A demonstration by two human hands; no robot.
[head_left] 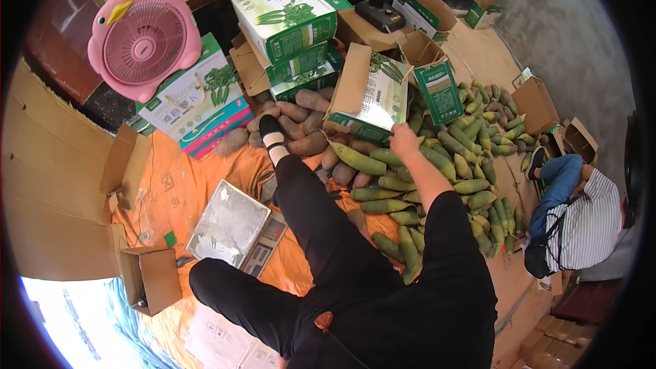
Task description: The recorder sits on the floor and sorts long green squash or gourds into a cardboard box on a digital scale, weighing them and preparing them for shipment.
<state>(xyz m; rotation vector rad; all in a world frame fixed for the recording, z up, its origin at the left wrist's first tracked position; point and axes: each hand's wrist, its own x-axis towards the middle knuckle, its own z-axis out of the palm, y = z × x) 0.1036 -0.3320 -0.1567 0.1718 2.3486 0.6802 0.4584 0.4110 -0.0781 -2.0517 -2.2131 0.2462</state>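
Overhead, the head view showed a person seated on an orange tarpaulin (171, 191) spread over the floor, with black-trousered legs stretched forward. The right hand (403, 140) reached out along a black sleeve and touched the lower edge of a green-and-white carton (372, 99) that stood tilted, flaps open, at the near edge of the produce heap. Its fingers lay curled against the carton's rim; whether the grip was clamped on the cardboard or merely resting there could not be told. The left hand was out of sight.

Just below and to the right of that hand lay a wide heap of green husked stalks (451, 164), running from the carton toward the right side of the view. Behind the person's foot (272, 133), in a black shoe and white sock, lay brownish tubers (301, 119) between the stalks and the stacked cartons. A metal platform scale (232, 225) sat on the tarpaulin beside the left leg. A pink bird-shaped fan (145, 37) stood on a printed box at upper left, and further green-and-white cartons (290, 17) were stacked beside it. A small open cardboard box (152, 277) lay at lower left. At right, a second person (581, 222) in a striped shirt and blue trousers sat near the heap's edge.
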